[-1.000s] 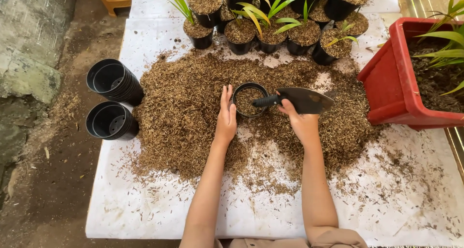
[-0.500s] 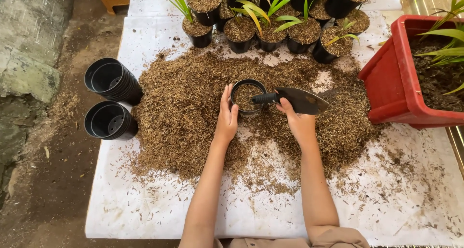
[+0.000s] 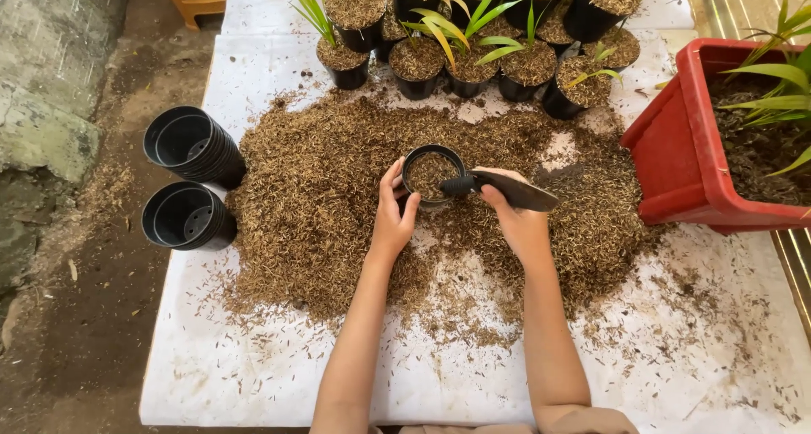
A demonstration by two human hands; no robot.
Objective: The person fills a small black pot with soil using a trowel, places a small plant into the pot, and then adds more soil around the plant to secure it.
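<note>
- No packages, labels or signs show anywhere on the bench; everything here is plain pots, loose mulch and white sheet.
- My left hand (image 3: 394,218) is curled around the near left side of the small black pot (image 3: 432,175), fingers pressed together against its wall.
- That small black pot stands upright in the middle of the husk pile (image 3: 321,197) and is partly filled with the same brown husk.
- My right hand (image 3: 517,223) is closed around the handle of the dark trowel (image 3: 507,191), whose blade points right while the handle end rests over the pot's rim.
- The husk pile is dry, stringy, brown and spread wide over the white sheet (image 3: 253,375), thinning to scattered flecks on the near side.
- At the left edge lie two stacks of empty black pots (image 3: 187,180), tipped on their sides with their mouths facing up at me.
- Along the far side stands a row of filled pots (image 3: 473,58), several holding green, strap-leaved seedlings.
- At the right sits a red rectangular planter (image 3: 684,147), holding dark soil and long green leaves.
</note>
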